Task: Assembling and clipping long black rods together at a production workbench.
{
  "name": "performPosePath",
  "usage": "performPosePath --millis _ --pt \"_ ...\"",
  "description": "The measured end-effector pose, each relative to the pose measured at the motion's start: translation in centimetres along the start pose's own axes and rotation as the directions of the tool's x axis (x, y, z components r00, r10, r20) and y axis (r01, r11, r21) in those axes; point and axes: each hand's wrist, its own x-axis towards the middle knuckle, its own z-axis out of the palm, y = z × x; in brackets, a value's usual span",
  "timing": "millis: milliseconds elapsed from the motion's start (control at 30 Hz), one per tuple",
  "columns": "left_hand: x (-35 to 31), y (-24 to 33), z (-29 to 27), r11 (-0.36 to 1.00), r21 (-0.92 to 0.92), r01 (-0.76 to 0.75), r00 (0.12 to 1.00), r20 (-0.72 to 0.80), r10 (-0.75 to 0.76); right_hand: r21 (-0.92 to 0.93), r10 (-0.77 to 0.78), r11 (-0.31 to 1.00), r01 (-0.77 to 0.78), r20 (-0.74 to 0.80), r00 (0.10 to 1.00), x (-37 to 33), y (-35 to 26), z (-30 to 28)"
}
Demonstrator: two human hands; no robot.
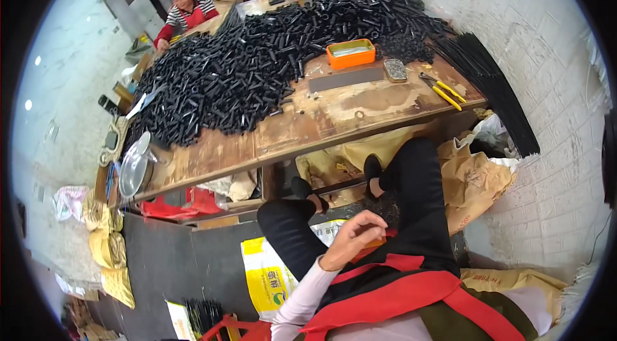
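Note:
My left hand [355, 238], in a pale pink sleeve, hangs over my lap between my knees. Its fingers are curled together, and whatever they may hold is hidden from sight. Something orange-red shows just behind it, near the red apron band [392, 299]. My right hand does not appear. Ahead, on the worn wooden table [283, 138], lies a large heap of short black tubes [212, 84]. At the table's right are pliers with yellow handles [448, 97], an orange box [367, 58] with pale thin pieces inside, a flat grey bar [345, 80] and a small speckled grey block [395, 70].
Long thin black rods [491, 80] hang over the right table edge beside the white wall. A metal bowl [134, 167] sits at the left corner. One co-worker [186, 10] works across the table; others are behind. Brown paper sacks [475, 180] stand by my right knee.

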Motion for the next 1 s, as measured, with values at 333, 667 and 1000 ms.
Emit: performPosePath --millis 333,667,1000 --pt "0.3 -4.3 5.2 0.997 0.077 -0.009 0.985 0.171 -0.004 -0.071 -0.393 0.911 0.407 0.148 0.907 -0.9 -0.8 -5.1" --pt "0.8 -3.2 3.5 0.945 0.276 0.174 0.983 -0.114 -0.147 -0.056 -0.716 0.631 0.774 0.34 0.609 1.0 -3.3 -18.9" --pt "6.0 14.5 11.3 0.205 0.447 -0.871 0.306 0.165 0.938 -0.185 0.039 0.975 -0.125 -0.409 0.912 2.7 -7.9 -24.4"
